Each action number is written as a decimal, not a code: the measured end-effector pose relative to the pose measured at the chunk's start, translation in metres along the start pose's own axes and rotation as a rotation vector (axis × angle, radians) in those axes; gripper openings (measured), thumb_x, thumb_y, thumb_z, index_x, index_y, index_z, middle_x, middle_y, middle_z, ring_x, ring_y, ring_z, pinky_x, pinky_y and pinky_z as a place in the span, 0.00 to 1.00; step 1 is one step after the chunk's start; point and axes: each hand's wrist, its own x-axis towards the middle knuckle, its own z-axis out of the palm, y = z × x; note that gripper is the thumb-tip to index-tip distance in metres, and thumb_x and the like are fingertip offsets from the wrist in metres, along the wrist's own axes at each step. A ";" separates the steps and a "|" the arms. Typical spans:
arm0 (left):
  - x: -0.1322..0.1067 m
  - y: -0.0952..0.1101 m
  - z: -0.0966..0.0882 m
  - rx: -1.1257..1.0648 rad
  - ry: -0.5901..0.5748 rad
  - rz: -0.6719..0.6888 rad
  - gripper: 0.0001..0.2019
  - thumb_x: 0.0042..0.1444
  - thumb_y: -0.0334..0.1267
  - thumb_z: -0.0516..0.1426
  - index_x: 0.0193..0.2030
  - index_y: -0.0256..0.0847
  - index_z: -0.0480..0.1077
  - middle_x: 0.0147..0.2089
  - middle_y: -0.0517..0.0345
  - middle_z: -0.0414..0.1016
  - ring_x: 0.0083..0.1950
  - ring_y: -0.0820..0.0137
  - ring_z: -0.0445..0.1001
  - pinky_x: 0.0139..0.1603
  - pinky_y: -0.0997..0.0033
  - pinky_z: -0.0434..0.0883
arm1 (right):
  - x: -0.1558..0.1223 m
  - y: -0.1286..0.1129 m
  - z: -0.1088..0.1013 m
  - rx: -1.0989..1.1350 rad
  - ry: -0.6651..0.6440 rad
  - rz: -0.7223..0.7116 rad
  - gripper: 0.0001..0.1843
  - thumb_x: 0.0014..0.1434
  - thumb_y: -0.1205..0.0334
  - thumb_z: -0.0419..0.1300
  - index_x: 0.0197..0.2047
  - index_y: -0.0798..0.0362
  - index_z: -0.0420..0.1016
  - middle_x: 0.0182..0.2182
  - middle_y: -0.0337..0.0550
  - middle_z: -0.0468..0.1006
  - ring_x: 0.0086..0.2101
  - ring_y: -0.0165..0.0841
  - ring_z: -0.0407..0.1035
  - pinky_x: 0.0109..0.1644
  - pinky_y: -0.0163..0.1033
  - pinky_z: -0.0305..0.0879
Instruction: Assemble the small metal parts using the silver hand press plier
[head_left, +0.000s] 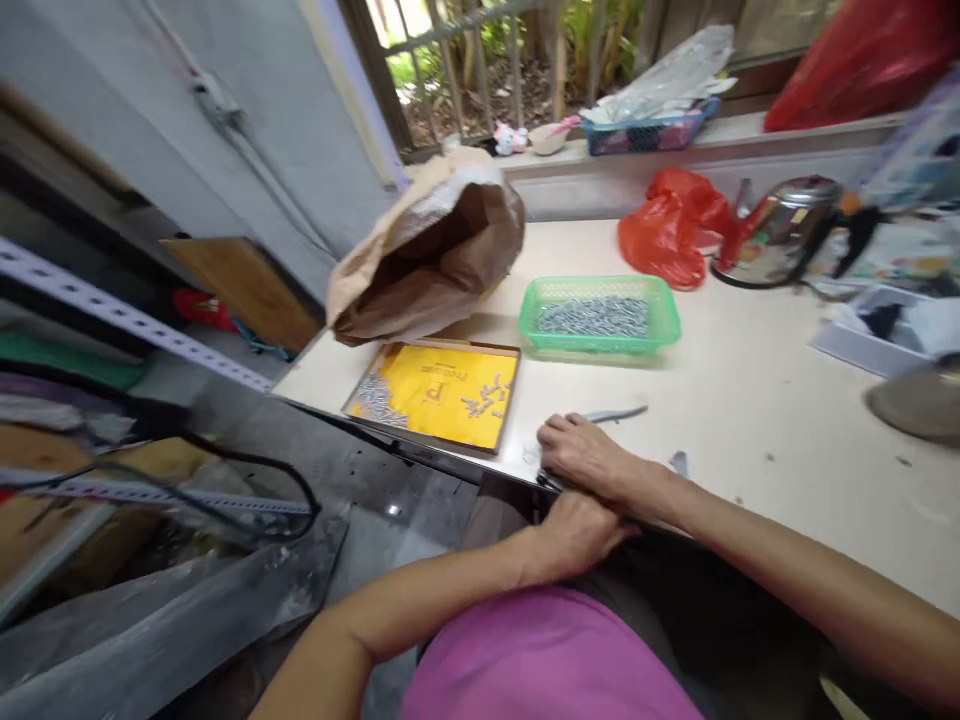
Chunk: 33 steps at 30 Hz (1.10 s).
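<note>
At the table's front edge, my right hand [589, 457] rests with its fingers curled down toward the tabletop; whatever it grips is hidden. Just below, my left hand [581, 530] is closed by the edge, and its contents are also out of sight. A small black piece [547, 482] sticks out between the hands at the edge. Beside my right fingertips lies a clear ring-like item [530, 453]. A thin grey tool [616, 413] lies behind that hand. To the left, a shallow tray [491, 450] lined in yellow holds small metal pins in two groups.
A green plastic basket [600, 345] of metal pins stands behind my hands. An open brown paper bag [427, 250] leans behind the tray. Farther right are a red plastic bag [675, 225], a metal kettle [787, 235] and a white box [870, 335].
</note>
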 end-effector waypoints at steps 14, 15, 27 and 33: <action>-0.044 -0.089 -0.109 0.330 0.347 -0.324 0.14 0.65 0.38 0.48 0.47 0.36 0.73 0.51 0.43 0.73 0.54 0.62 0.69 0.53 0.63 0.70 | 0.003 0.099 -0.086 -0.031 1.112 0.462 0.14 0.63 0.52 0.55 0.46 0.50 0.74 0.39 0.46 0.79 0.38 0.36 0.73 0.43 0.40 0.67; -0.054 -0.112 -0.130 0.355 0.366 -0.500 0.14 0.65 0.36 0.49 0.45 0.36 0.74 0.48 0.44 0.74 0.50 0.63 0.71 0.49 0.63 0.71 | -0.003 0.121 -0.083 -0.044 1.063 0.528 0.18 0.65 0.49 0.50 0.46 0.49 0.74 0.39 0.48 0.79 0.37 0.37 0.73 0.42 0.42 0.67; -0.119 -0.245 -0.215 0.551 0.079 -1.112 0.11 0.59 0.33 0.53 0.42 0.35 0.75 0.48 0.42 0.73 0.55 0.57 0.63 0.49 0.64 0.68 | -0.053 0.082 0.021 0.040 0.534 0.435 0.27 0.64 0.41 0.44 0.56 0.46 0.68 0.51 0.47 0.73 0.47 0.43 0.72 0.50 0.49 0.71; -0.103 -0.245 -0.224 0.534 -0.011 -1.009 0.11 0.56 0.28 0.53 0.43 0.30 0.74 0.50 0.35 0.71 0.56 0.53 0.62 0.48 0.63 0.66 | -0.082 0.022 0.027 0.273 0.384 0.431 0.20 0.65 0.48 0.48 0.51 0.45 0.73 0.50 0.48 0.74 0.47 0.40 0.72 0.52 0.48 0.70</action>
